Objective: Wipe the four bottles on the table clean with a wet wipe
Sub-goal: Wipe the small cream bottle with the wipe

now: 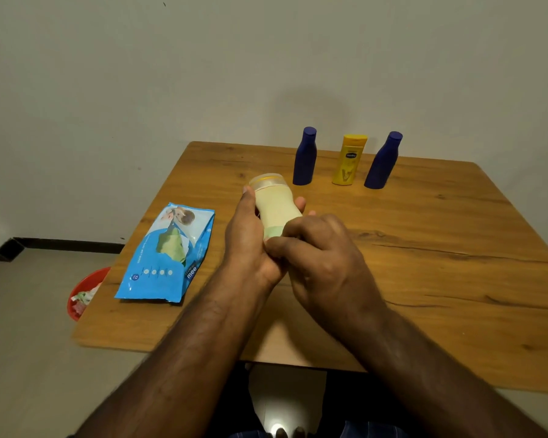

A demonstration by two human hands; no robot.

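Your left hand point(250, 229) grips the cream bottle point(274, 205) while your right hand point(317, 248) pinches the wipe point(274, 231) against it — next, rub toward twelve o'clock.

Both forearms are bare and hairy, sleeveless; dark blue striped cloth point(367, 431) covers the lap.

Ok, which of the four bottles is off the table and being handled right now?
The pale cream bottle, gripped by the left hand with the right hand at its lower part. The two blue bottles and the yellow one stand untouched by the wall.
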